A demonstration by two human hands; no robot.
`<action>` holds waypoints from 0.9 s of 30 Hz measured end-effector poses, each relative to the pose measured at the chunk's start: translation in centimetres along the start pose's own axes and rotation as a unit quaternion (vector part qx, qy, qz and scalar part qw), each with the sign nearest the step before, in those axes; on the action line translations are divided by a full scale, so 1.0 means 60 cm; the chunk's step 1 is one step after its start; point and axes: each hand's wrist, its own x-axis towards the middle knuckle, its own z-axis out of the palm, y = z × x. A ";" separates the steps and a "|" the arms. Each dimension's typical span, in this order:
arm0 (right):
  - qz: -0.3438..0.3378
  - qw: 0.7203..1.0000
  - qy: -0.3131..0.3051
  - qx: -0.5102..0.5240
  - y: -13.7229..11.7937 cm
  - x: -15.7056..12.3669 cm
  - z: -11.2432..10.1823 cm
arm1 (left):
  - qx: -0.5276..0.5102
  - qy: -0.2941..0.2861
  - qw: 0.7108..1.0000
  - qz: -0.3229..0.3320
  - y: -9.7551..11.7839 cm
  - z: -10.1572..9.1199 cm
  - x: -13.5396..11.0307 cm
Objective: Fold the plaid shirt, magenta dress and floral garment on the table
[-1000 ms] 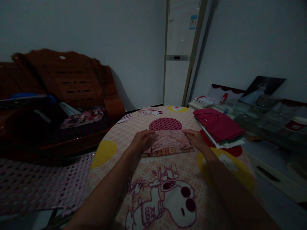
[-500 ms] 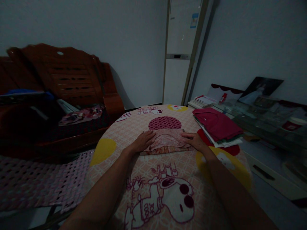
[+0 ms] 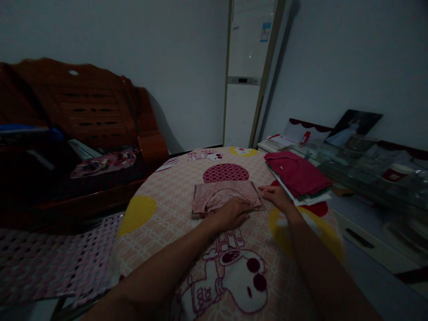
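A folded pink patterned garment (image 3: 214, 195) lies in the middle of a round table covered by a pink cartoon cloth (image 3: 160, 209). My left hand (image 3: 232, 213) rests palm down on the garment's near edge, fingers stretched flat. My right hand (image 3: 276, 195) lies at the garment's right corner, fingers extended and touching its edge. Neither hand holds anything.
A stack of folded clothes topped by a dark red one (image 3: 296, 173) sits on the table's right side. A dark wooden sofa (image 3: 83, 129) with loose items stands at the left. A glass-topped low cabinet (image 3: 368, 174) runs along the right; a tall white air conditioner (image 3: 245, 76) stands behind.
My left hand has slid from the garment's left end across to its near right edge. My right hand stayed at the right corner. The view shifted slightly to the right.
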 end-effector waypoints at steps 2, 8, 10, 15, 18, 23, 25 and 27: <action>-0.004 0.998 -0.055 -0.029 -0.005 -0.009 -0.013 | 0.018 -0.008 1.000 -0.003 -0.005 0.017 -0.004; -0.023 0.991 -0.107 -0.071 -0.016 -0.016 -0.015 | 0.007 0.003 1.000 -0.021 -0.024 0.034 -0.013; -0.037 0.990 -0.108 -0.078 -0.014 -0.013 -0.008 | 0.001 -0.002 1.000 -0.022 -0.023 0.032 -0.010; -0.056 0.987 -0.116 -0.092 -0.015 -0.011 0.006 | -0.037 0.015 0.999 -0.008 -0.018 0.029 -0.008; -0.054 0.988 -0.112 -0.095 -0.022 -0.013 0.011 | -0.051 0.021 0.998 -0.005 -0.016 0.028 -0.010; -0.034 0.993 -0.072 -0.088 -0.024 -0.012 0.011 | -0.064 0.027 0.998 -0.009 -0.015 0.028 -0.011; -0.027 0.993 -0.063 -0.100 -0.023 -0.012 0.009 | -0.069 0.026 0.997 -0.010 -0.016 0.029 -0.013; -0.035 0.990 -0.061 -0.122 -0.024 -0.013 0.008 | -0.063 0.023 0.998 -0.009 -0.015 0.029 -0.015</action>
